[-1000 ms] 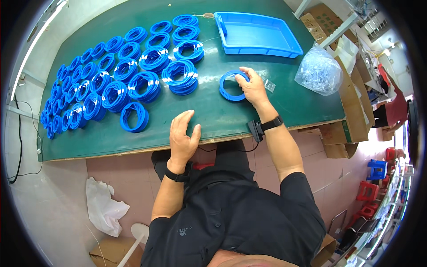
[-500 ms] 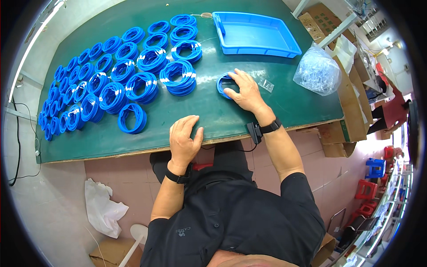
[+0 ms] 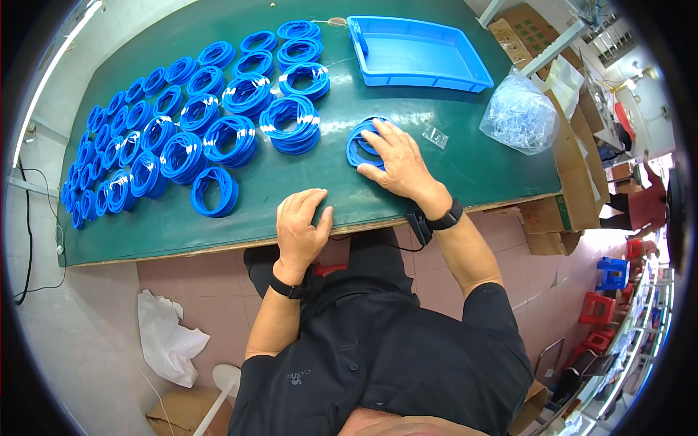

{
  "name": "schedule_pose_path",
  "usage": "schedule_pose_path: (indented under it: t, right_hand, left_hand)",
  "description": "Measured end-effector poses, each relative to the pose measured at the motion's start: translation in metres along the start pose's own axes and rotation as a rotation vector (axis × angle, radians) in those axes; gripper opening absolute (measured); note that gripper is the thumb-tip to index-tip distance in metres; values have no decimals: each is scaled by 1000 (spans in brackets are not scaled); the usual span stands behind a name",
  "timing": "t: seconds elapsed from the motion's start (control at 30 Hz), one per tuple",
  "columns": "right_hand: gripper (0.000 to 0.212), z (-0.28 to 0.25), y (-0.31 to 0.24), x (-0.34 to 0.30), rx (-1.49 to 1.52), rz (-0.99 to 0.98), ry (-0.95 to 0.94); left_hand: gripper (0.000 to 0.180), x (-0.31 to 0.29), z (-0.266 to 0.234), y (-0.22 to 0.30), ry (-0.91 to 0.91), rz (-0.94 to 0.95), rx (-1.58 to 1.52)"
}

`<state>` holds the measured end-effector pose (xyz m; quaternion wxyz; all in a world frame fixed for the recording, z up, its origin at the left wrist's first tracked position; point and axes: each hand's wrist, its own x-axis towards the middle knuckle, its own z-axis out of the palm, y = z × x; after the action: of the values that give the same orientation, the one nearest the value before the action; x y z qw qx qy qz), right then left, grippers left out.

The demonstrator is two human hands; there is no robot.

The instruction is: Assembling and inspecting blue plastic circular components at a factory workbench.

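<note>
My right hand (image 3: 398,161) lies over a small coil of thin blue rings (image 3: 355,147), fingers across its far side and thumb at its near side. The coil's loops are fanned slightly apart, and my palm hides its right part. At the table's front edge rests my left hand (image 3: 299,231), empty, thumb apart from the fingers. Nearest to it is a single blue coil (image 3: 234,195) lying on the table. Farther left stand rows of many stacked blue coils (image 3: 317,120).
The green table (image 3: 305,190) carries a blue plastic tray (image 3: 425,83) at the back. A clear bag of small transparent pieces (image 3: 518,120) sits near its right edge, with a little clear packet (image 3: 435,137) closer in. Cardboard boxes (image 3: 574,174) stand beside the table.
My right hand has shifted slightly nearer, and the coil under it has moved a little left with its loops spread apart. My left hand has not moved.
</note>
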<state>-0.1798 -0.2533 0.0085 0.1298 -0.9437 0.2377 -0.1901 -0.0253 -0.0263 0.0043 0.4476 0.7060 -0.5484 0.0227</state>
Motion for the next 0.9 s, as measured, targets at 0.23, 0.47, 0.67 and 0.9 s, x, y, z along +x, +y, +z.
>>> schedule_pose_path:
  t: [0.23, 0.47, 0.67, 0.9]
  right_hand:
    - [73, -2, -8, -7, -16, -49, 25]
    - [71, -6, -13, -15, 2, -57, 33]
    - [68, -11, -8, -17, 59, 24, 158]
    - [66, -17, 10, -14, 136, 170, 187]
  left_hand:
    - [31, -1, -1, 0, 4, 0, -7]
    - [30, -2, 0, 0, -7, -10, -12]
    - [29, -2, -1, 0, -15, -14, -16]
    - [29, -2, 0, 0, -13, -6, -15]
